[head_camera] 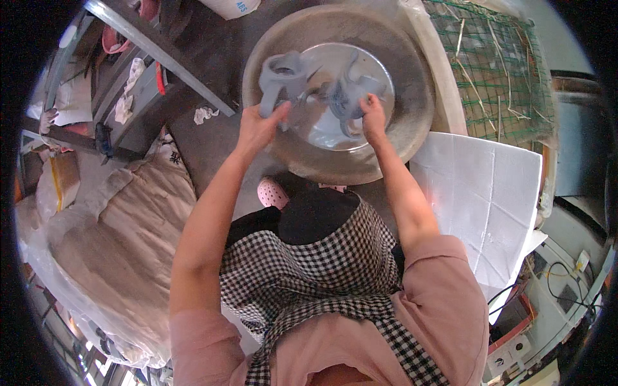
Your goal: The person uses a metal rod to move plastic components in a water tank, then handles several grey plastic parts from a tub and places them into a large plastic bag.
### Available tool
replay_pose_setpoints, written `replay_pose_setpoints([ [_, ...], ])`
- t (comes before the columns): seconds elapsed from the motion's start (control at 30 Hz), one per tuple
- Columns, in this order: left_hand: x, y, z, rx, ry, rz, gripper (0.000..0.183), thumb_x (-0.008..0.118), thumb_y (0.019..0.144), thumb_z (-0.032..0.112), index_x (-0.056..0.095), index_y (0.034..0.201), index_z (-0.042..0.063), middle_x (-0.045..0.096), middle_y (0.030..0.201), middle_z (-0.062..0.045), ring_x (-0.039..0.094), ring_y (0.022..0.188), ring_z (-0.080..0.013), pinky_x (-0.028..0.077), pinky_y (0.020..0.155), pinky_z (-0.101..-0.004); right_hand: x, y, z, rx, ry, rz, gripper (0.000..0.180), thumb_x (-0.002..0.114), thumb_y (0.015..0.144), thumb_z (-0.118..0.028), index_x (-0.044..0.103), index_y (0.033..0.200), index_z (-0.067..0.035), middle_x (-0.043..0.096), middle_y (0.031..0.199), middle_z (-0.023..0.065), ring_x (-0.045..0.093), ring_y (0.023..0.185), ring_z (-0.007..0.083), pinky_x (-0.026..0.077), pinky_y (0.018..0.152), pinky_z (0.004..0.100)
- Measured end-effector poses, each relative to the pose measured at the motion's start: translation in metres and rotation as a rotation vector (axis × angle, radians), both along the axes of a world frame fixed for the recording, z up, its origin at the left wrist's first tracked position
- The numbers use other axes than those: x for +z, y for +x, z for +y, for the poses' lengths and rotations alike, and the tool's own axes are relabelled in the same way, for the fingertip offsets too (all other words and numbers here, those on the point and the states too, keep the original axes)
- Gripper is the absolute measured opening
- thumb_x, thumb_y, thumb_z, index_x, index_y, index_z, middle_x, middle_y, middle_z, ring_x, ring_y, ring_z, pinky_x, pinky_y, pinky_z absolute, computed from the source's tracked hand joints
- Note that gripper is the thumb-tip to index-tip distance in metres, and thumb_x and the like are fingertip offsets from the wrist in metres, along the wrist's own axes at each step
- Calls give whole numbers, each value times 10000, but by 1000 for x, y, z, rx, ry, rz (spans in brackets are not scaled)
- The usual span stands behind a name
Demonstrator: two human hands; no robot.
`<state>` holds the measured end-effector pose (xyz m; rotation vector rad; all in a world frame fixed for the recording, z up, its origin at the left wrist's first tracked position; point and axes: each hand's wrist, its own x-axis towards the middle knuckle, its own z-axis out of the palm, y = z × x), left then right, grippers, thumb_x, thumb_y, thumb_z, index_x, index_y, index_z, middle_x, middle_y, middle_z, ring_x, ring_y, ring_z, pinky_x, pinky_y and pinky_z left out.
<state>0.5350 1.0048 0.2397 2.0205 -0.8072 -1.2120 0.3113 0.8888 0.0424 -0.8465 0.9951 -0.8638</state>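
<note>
My left hand (260,128) grips a grey moulded part (268,83), seemingly plastic, with a round collar at its top. It is raised over the left side of a wide, round metal basin (409,62). Above the basin's shiny bottom, my right hand (373,118) has its thumb and fingers on a second grey part (348,102). Motion blur hides that part's exact shape. More grey shapes show around it, too smeared to separate.
A metal frame rack (159,50) stands left, near crumpled white scrap (205,115) on the floor. Brown sacking under clear plastic (116,241) lies nearer. To the right are a white foam sheet (478,202) and green netting (497,72). A pink clog (272,193) shows below the basin.
</note>
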Motion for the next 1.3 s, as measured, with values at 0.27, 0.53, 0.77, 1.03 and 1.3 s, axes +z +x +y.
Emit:
replay_pose_setpoints([
  [0.27,-7,-41,8,-57,-307,212,343,528,891,193,532,1202,50,576,1077,-7,498,984,-95,383,867,-257,131,27,4,-161,450,-811,368,324,872,-142,469,1180,-4,468,1259,133,412,1174,287,253,1026,436],
  [0.53,0,-48,14,-15,-259,46,257,583,854,243,634,948,9,613,768,-3,506,691,-85,427,638,-261,138,33,-3,119,315,-412,494,522,809,-245,415,1249,-46,442,1270,117,384,1184,268,296,977,410],
  [0.77,-2,-42,22,-114,-306,-197,289,621,817,283,645,819,-5,591,616,-90,518,567,-110,429,552,-282,139,24,-43,786,-623,384,498,628,731,-234,501,1199,-117,571,1107,124,536,1027,246,424,865,331],
  [1.03,-3,-45,16,-244,-233,-343,298,610,811,340,654,844,47,620,675,-128,584,597,-196,439,572,-312,112,41,-26,671,-703,1086,482,611,709,-246,536,1158,-88,609,937,237,577,902,377,474,777,388],
  [1.3,0,-22,14,-146,-150,-184,357,593,838,340,635,832,-14,599,649,-44,511,615,-96,430,581,-284,104,45,-46,814,-664,602,499,664,647,-183,548,1115,-57,616,933,218,600,885,334,473,787,378],
])
